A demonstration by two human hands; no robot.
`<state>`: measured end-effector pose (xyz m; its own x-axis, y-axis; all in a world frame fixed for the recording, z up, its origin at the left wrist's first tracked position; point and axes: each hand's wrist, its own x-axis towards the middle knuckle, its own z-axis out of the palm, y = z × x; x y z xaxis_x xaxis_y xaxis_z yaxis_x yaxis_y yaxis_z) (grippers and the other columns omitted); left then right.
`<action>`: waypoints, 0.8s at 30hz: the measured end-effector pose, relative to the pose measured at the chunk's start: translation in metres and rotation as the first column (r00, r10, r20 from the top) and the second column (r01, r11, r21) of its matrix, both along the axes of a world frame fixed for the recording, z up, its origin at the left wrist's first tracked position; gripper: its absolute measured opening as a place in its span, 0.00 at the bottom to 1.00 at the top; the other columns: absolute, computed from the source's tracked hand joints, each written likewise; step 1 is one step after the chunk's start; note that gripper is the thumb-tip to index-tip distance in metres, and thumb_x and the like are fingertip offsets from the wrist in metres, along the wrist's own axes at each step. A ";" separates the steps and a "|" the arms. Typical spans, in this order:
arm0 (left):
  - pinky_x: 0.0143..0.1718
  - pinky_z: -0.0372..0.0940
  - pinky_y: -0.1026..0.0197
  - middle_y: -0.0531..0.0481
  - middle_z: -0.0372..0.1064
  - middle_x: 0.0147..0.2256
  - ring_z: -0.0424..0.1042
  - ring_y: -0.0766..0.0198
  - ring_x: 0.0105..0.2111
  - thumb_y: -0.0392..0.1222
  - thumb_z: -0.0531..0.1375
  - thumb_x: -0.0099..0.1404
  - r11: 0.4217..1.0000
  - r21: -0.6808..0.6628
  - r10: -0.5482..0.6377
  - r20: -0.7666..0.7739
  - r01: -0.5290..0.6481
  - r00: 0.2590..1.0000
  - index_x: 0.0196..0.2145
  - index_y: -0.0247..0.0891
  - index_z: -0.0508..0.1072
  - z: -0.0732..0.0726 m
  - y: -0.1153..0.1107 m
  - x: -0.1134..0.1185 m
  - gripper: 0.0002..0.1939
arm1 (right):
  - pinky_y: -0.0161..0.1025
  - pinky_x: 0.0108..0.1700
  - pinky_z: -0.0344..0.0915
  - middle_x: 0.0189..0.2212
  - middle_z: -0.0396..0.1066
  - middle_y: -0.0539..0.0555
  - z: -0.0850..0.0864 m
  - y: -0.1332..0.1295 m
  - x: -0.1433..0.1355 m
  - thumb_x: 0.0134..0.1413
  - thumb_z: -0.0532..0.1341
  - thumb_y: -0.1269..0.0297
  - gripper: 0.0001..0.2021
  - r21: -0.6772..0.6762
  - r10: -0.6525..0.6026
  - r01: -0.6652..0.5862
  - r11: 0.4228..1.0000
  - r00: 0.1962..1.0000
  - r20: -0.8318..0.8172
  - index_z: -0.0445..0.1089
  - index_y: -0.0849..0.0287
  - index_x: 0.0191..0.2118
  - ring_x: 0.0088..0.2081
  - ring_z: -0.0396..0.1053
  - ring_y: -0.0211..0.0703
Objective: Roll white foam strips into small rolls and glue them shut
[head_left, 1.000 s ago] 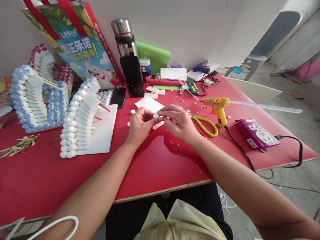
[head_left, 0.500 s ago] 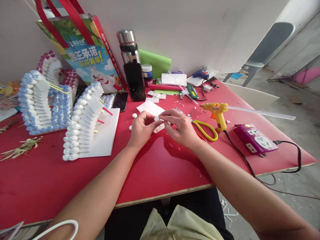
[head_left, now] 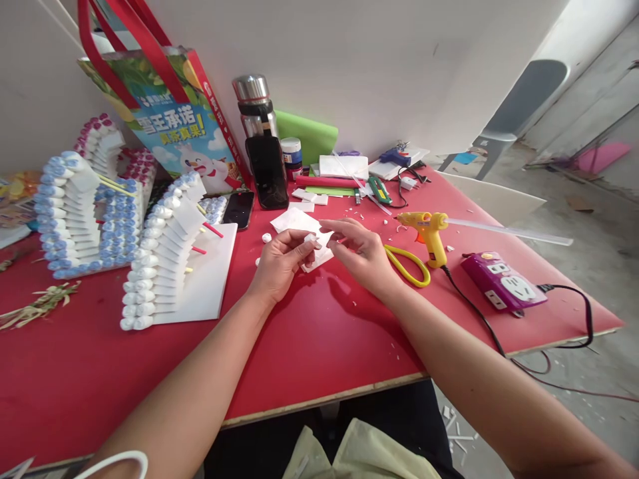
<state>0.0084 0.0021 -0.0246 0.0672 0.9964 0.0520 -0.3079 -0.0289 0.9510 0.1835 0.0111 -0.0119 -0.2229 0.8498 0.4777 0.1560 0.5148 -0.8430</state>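
Note:
My left hand (head_left: 287, 263) pinches a small white rolled piece (head_left: 310, 238) between thumb and fingertips, just above the red table (head_left: 309, 346). Close beside it on the right, my right hand (head_left: 363, 254) has its fingers apart and curved, with nothing visible in them. Beneath both hands lies white sheet material (head_left: 294, 221), partly covered by the fingers. A small white rolled bud (head_left: 266, 237) rests left of my left hand, and another one is half hidden by the knuckles.
On the left stand a curved white model (head_left: 164, 266) and a blue-and-white one (head_left: 74, 219). At right are yellow-handled scissors (head_left: 409, 266), a yellow glue gun (head_left: 426, 233) and a purple power strip (head_left: 504, 283) with its cord. A phone (head_left: 267, 173) leans against a steel flask (head_left: 251, 90).
My right hand has come away from the white piece, its fingers now apart. My left hand keeps hold of the piece, which is turned differently. The view has shifted slightly.

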 end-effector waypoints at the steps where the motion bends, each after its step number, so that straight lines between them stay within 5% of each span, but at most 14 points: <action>1: 0.27 0.64 0.65 0.50 0.74 0.33 0.68 0.70 0.26 0.46 0.71 0.56 0.999 -0.017 -0.028 0.029 0.029 0.999 0.38 0.37 0.76 0.000 0.000 0.000 0.15 | 0.39 0.39 0.70 0.44 0.75 0.56 0.000 0.000 0.000 0.56 0.59 0.70 0.17 -0.024 0.024 -0.024 0.999 1.000 -0.017 0.76 0.55 0.50 0.40 0.72 0.41; 11: 0.27 0.63 0.66 0.52 0.70 0.27 0.67 0.71 0.25 0.43 0.71 0.57 0.992 -0.095 -0.069 0.150 0.084 0.986 0.35 0.35 0.77 -0.003 0.001 -0.003 0.12 | 0.39 0.40 0.70 0.43 0.72 0.56 -0.002 -0.004 -0.004 0.58 0.59 0.71 0.17 0.054 0.078 -0.081 0.995 0.996 0.040 0.78 0.53 0.50 0.40 0.71 0.40; 24: 0.28 0.63 0.64 0.52 0.72 0.26 0.68 0.69 0.24 0.46 0.72 0.54 0.999 -0.042 -0.013 -0.040 0.011 0.999 0.33 0.36 0.76 -0.006 -0.001 -0.001 0.14 | 0.37 0.35 0.67 0.41 0.74 0.55 -0.008 -0.001 -0.001 0.59 0.59 0.69 0.14 0.165 0.001 -0.029 0.986 0.986 0.166 0.80 0.52 0.46 0.37 0.71 0.40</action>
<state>0.0072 0.0009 -0.0307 0.0801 0.9968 0.0074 -0.2695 0.0145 0.9629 0.1827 0.0102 -0.0197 -0.3224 0.7576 0.5675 0.2767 0.6488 -0.7089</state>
